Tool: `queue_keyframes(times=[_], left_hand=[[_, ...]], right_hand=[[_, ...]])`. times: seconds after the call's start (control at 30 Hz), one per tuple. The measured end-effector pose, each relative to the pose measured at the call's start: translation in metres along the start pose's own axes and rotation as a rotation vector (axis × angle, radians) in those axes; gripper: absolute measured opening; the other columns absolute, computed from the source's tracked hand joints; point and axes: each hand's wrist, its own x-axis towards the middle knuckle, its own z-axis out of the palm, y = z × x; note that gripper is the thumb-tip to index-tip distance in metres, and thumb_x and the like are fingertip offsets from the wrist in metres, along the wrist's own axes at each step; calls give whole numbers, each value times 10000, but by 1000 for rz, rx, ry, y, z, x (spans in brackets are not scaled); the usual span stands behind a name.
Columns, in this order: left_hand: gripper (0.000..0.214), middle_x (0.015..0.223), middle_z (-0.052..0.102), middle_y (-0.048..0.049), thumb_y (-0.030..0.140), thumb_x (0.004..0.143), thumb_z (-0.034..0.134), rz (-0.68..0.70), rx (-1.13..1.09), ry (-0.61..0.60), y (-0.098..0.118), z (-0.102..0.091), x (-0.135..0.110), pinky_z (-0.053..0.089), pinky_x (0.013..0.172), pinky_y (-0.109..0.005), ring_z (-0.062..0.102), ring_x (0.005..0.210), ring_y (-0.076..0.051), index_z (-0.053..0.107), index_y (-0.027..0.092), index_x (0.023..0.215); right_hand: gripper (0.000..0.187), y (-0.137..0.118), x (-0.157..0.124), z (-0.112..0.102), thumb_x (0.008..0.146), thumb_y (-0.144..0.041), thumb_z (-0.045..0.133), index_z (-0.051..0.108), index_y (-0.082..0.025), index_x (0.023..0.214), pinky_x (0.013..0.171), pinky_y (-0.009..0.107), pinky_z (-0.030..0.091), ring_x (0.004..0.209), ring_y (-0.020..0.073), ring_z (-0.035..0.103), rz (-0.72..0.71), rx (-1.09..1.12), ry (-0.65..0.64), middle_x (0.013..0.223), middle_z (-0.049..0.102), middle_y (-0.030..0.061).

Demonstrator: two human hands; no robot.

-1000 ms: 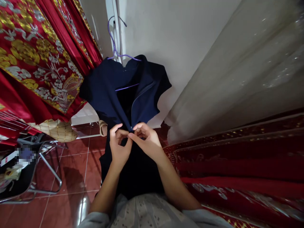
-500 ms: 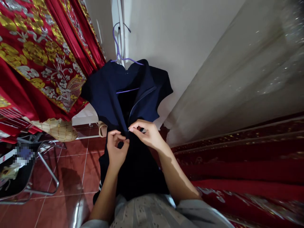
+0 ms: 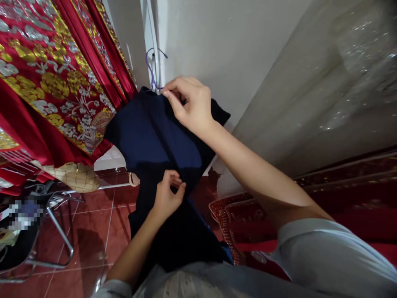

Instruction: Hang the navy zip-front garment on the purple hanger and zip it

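A navy blue dress hangs on a purple wire hanger from a white door frame. My right hand is up at the dress's neckline, fingers pinched there, most likely on the zipper pull, which is hidden. The zipper opening is no longer visible; the back looks closed. My left hand pinches the dark fabric at the waist, holding it taut below.
Red garments with gold and silver embroidery hang at the left. A metal-framed chair stands on the red tile floor at lower left. A pale sheer curtain and red embroidered cloth fill the right.
My right hand rose from the waist to the neckline, and the open zipper gap closed behind it. My left hand stayed pinched on the fabric at the waist.
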Motion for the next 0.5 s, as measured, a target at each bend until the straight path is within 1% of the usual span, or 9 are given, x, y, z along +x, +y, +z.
queue_keyframes(times=[0.03,0.07,0.1,0.17,0.23,0.3,0.37,0.43,0.5], left_hand=[[265,838,667,6,164,905,665,57,27,-26,6,-7,13,541,738,-250,672,741,-133,511,225,1112],[278,863,679,-2,193,926,666,127,57,-19,13,-16,29,547,760,-261,680,759,-137,523,228,1162],[271,859,673,-1,217,945,660,196,94,19,22,-25,47,547,766,-265,673,753,-136,542,232,1189],[245,837,638,1,255,971,644,355,166,149,43,-45,89,539,747,-266,648,725,-135,592,236,1209],[264,820,624,1,284,983,639,426,199,178,63,-61,132,536,760,-270,650,747,-147,610,247,1242],[237,784,606,0,304,954,686,473,263,96,76,-73,171,532,793,-287,668,794,-170,656,229,1177],[212,769,607,-4,320,922,726,518,338,7,83,-80,200,529,850,-322,683,844,-197,685,199,1091],[189,766,610,-4,338,922,721,560,427,-71,87,-84,217,526,894,-359,694,874,-213,691,175,1012],[181,755,606,-4,335,932,712,579,519,-132,92,-85,222,527,911,-374,696,877,-217,679,157,925]], right_hand=[[384,-2,-1,-2,1068,-499,407,656,-212,1012,934,402,519,943,228,625,-8,-9,1,909,651,67],[388,-3,-3,-5,1071,-499,398,653,-212,1016,935,402,520,947,227,626,-16,-17,1,917,655,68],[390,-4,-6,-7,1072,-498,394,653,-211,1017,934,404,523,950,227,626,-22,-24,-1,923,659,69],[391,-2,-9,-12,1073,-496,392,657,-212,1024,932,410,529,960,228,628,-29,-37,-16,937,668,71],[396,2,-12,-15,1075,-496,389,661,-211,1040,937,422,533,979,229,632,-26,-46,-27,955,673,72],[414,7,-14,-16,1077,-504,379,662,-203,1050,945,434,534,1007,230,635,-22,-45,-29,977,673,75],[443,11,-17,-16,1078,-521,365,661,-191,1052,956,439,532,1031,227,636,-24,-30,-25,990,668,75],[470,12,-20,-15,1080,-537,351,658,-182,1057,967,444,526,1053,222,635,-34,-6,-15,992,659,71],[491,13,-24,-13,1081,-548,335,656,-178,1062,977,458,519,1065,224,634,-40,10,1,987,647,70]])
